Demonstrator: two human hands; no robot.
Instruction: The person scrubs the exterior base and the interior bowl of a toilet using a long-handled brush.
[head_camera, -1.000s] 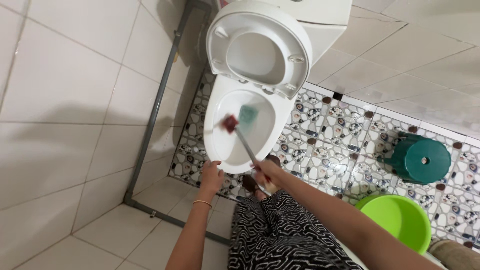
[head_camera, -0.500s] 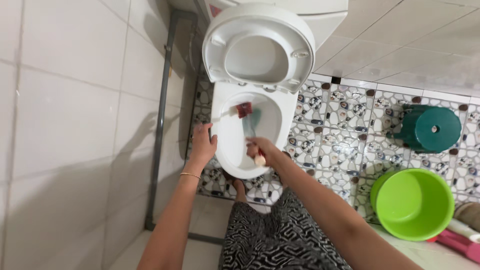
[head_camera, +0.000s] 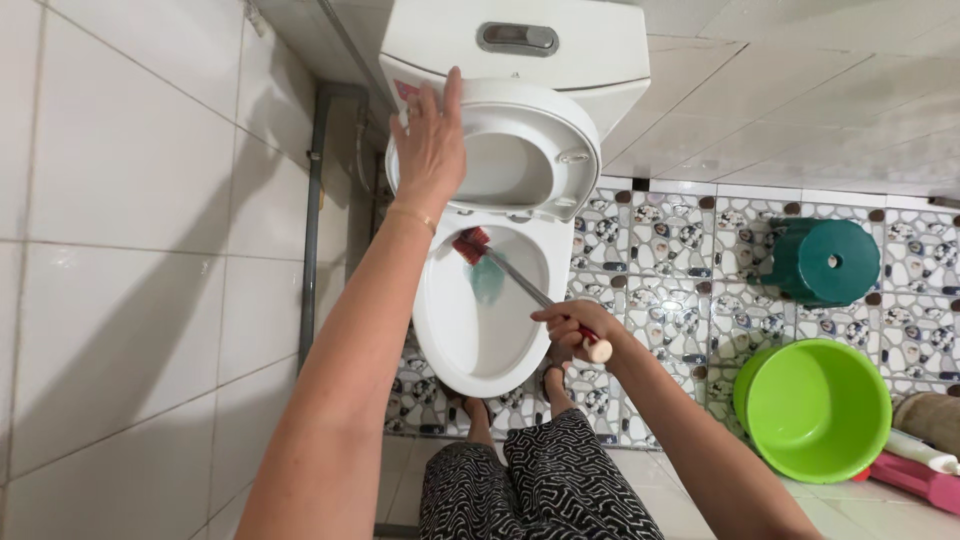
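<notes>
Toilet brush (head_camera: 520, 280), red-bristled with a thin metal shaft, slants into the white toilet bowl (head_camera: 450, 340), its head at the back rim near the blue-green water. Right hand (head_camera: 570, 330) has its grip wrapped around the pale handle end, while the left hand (head_camera: 430, 150) lies spread flat on the raised seat and lid (head_camera: 540, 165). On the patterned floor (head_camera: 660, 240) to the right stand a dark green stool (head_camera: 825, 260) and a lime green basin (head_camera: 815, 410).

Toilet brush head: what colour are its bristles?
Red, on the toilet brush inside the bowl, head view.
</notes>
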